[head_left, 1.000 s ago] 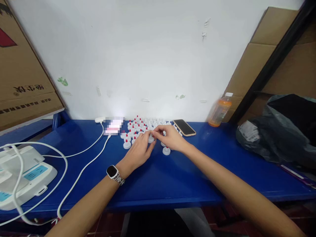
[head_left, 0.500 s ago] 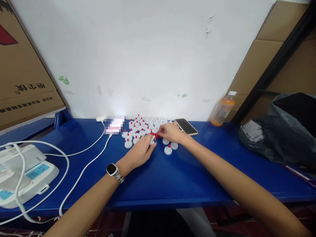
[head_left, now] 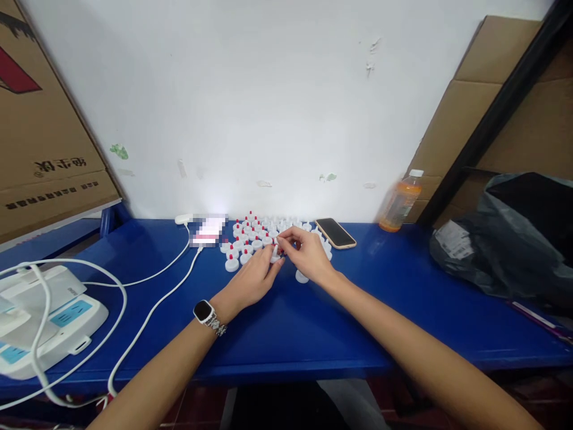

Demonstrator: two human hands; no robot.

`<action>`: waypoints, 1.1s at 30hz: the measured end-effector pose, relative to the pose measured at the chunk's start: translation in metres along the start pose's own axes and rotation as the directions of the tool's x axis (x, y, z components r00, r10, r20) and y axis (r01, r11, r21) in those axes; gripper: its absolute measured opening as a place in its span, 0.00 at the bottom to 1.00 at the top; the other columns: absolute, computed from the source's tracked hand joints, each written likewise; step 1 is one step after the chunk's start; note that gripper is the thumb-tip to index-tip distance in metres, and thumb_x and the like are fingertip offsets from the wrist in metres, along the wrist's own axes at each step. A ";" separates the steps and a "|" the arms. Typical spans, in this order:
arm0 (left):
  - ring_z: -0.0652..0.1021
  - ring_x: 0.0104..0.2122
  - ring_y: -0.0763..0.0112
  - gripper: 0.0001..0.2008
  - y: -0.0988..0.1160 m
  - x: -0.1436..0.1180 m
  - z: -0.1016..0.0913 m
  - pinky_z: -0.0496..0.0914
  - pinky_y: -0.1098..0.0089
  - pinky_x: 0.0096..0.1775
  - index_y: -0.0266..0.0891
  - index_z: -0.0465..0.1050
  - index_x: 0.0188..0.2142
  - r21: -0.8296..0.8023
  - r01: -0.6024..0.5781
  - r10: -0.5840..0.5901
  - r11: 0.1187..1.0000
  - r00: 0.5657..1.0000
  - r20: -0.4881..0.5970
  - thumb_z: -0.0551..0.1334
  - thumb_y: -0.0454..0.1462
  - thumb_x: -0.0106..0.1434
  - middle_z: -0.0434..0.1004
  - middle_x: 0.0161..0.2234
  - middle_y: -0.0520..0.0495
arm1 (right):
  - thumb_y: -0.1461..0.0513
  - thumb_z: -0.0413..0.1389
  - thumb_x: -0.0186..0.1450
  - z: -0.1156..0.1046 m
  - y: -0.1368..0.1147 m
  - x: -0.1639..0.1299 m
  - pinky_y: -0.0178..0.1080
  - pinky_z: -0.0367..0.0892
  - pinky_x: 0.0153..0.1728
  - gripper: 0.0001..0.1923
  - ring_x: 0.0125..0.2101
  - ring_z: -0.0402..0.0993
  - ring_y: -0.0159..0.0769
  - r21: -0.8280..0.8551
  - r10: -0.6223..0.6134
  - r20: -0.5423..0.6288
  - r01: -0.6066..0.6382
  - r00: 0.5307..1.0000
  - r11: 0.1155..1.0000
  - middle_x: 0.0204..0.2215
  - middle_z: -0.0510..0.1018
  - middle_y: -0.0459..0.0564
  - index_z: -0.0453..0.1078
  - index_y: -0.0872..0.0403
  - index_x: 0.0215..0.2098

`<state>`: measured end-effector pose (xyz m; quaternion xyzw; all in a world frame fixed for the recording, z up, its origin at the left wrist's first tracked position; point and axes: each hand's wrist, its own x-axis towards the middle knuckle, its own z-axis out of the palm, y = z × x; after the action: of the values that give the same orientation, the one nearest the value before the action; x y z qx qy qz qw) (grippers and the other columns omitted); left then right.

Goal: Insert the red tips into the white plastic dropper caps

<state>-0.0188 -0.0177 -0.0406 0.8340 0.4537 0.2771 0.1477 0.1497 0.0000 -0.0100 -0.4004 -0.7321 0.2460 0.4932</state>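
Observation:
My left hand (head_left: 253, 276) rests low over the blue table, its thumb and fingers closed around a white nozzle cap (head_left: 274, 258) whose spout points up. At the tip of that spout, the thumb and forefinger of my right hand (head_left: 308, 254) are pinched together. Whatever lies between them is too small and covered to make out. Loose small red tips (head_left: 282, 251) show partly between the hands. Beyond my left hand stand several white nozzle caps with red tips (head_left: 231, 263). Plain white nozzle caps lie behind and beside my right hand, one white cap (head_left: 302, 277) below it.
A dark-screened phone (head_left: 335, 233) lies right of the caps, with an orange drink bottle (head_left: 401, 202) and a dark plastic bag (head_left: 487, 239) farther right. On the left are a lit phone (head_left: 210, 230), white cables (head_left: 154, 307), a power strip (head_left: 67, 316) and a cardboard box (head_left: 54, 149).
My right hand has moved from the loose red tips to the top of the spout, left and slightly up. My left hand keeps its hold on the nozzle cap.

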 end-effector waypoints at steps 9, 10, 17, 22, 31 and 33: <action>0.73 0.44 0.56 0.11 0.004 0.000 0.003 0.70 0.52 0.46 0.38 0.60 0.48 0.023 -0.076 0.077 0.997 0.994 -0.076 0.47 0.41 0.73 0.70 0.43 0.39 | 0.57 0.56 0.65 0.011 -0.008 -0.006 0.34 0.59 0.26 0.12 0.23 0.66 0.30 -0.049 0.000 -0.099 -0.005 0.995 0.999 0.20 0.72 0.42 0.64 0.52 0.25; 0.72 0.46 0.55 0.12 0.005 0.000 0.004 0.70 0.52 0.47 0.37 0.60 0.50 0.019 -0.099 0.100 0.995 0.992 -0.075 0.48 0.40 0.73 0.70 0.45 0.38 | 0.57 0.56 0.65 0.012 -0.008 -0.007 0.34 0.58 0.26 0.13 0.23 0.66 0.30 -0.035 0.000 -0.097 -0.003 0.995 0.999 0.20 0.71 0.42 0.64 0.52 0.24; 0.72 0.45 0.56 0.10 0.009 -0.001 0.002 0.70 0.52 0.47 0.38 0.61 0.48 0.001 -0.110 0.110 0.994 0.989 -0.094 0.48 0.40 0.72 0.70 0.44 0.39 | 0.56 0.57 0.64 0.009 -0.005 -0.003 0.34 0.61 0.26 0.11 0.23 0.67 0.31 0.034 0.042 -0.041 -0.041 0.998 0.999 0.21 0.72 0.43 0.68 0.53 0.27; 0.72 0.42 0.58 0.08 0.008 -0.002 0.001 0.71 0.54 0.44 0.39 0.61 0.43 0.038 -0.114 0.116 0.993 0.989 -0.087 0.48 0.39 0.72 0.70 0.41 0.41 | 0.58 0.55 0.65 0.007 -0.010 -0.006 0.34 0.62 0.26 0.08 0.23 0.68 0.31 -0.048 0.033 -0.039 -0.035 0.999 0.998 0.22 0.73 0.44 0.68 0.53 0.29; 0.70 0.44 0.58 0.08 0.010 -0.002 0.001 0.69 0.55 0.46 0.39 0.61 0.46 0.135 -0.130 0.139 0.982 0.988 -0.063 0.48 0.37 0.72 0.69 0.43 0.41 | 0.63 0.57 0.58 0.006 -0.005 -0.005 0.34 0.66 0.28 0.02 0.25 0.71 0.31 0.016 0.097 -0.025 -0.097 0.995 0.995 0.24 0.75 0.45 0.70 0.54 0.30; 0.70 0.44 0.58 0.08 0.009 -0.003 0.001 0.69 0.55 0.45 0.39 0.61 0.46 0.148 -0.117 0.129 0.982 0.989 -0.070 0.48 0.39 0.73 0.69 0.43 0.41 | 0.63 0.58 0.58 0.006 -0.001 -0.005 0.35 0.67 0.29 0.04 0.26 0.72 0.32 0.075 0.106 -0.036 -0.103 0.994 0.992 0.25 0.76 0.46 0.71 0.54 0.33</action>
<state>-0.0130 -0.0248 -0.0377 0.8573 0.4256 0.2850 0.0517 0.1447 -0.0044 -0.0142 -0.4248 -0.6908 0.2900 0.5083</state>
